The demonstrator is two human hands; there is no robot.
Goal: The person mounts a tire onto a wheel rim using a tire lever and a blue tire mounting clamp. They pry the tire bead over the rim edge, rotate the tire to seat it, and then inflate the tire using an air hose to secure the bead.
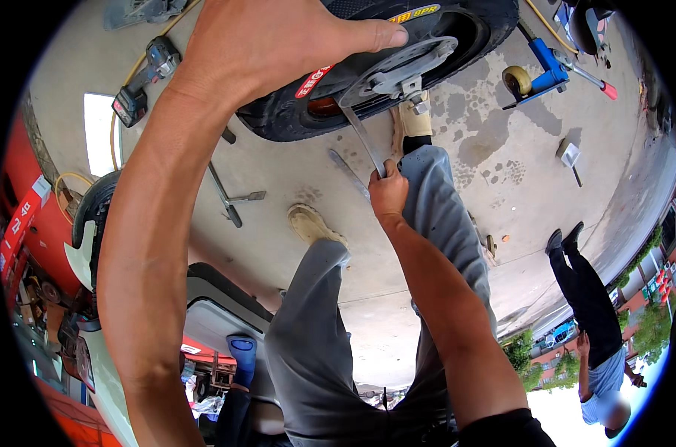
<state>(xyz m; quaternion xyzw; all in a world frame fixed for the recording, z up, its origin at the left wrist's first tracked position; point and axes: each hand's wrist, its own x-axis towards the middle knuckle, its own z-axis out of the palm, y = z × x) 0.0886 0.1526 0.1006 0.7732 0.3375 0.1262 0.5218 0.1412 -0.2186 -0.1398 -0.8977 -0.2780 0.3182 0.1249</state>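
The left hand (263, 45) presses flat and spread on the black tire (442, 30) at the far side. The right hand (389, 190) pinches a metal tire lever (362, 138) (its tip sits under the rim).

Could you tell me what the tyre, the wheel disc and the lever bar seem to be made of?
Tyre: black rubber by its look, matte.
Wheel disc: seemingly bare metal, dull grey with bolt holes.
Lever bar in the right hand: probably steel, thin, grey, slightly shiny.
The left hand presses on the tyre.
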